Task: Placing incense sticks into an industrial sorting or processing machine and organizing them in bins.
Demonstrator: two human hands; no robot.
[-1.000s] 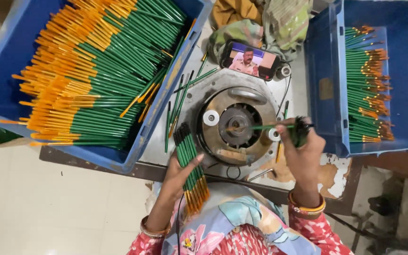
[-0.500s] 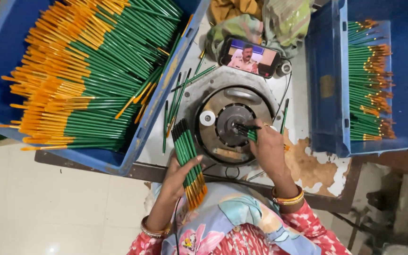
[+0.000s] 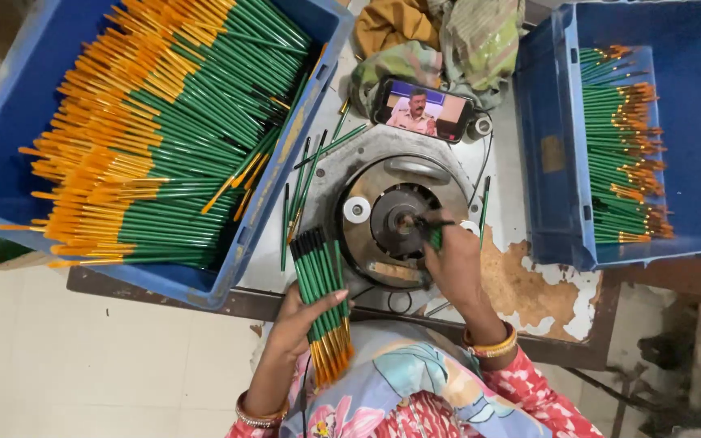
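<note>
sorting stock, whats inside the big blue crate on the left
The big blue crate holds a heap of green pencils with orange ends, mostly lying slantwise. The pile covers most of the crate's floor, so anything beneath cannot be seen.

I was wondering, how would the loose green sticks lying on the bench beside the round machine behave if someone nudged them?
The loose green sticks look thin, straight and round, so they would probably roll or scatter easily. They seem light: the left hand holds a whole bundle in a loose grip. They look stiff, since none visibly sags.
</note>
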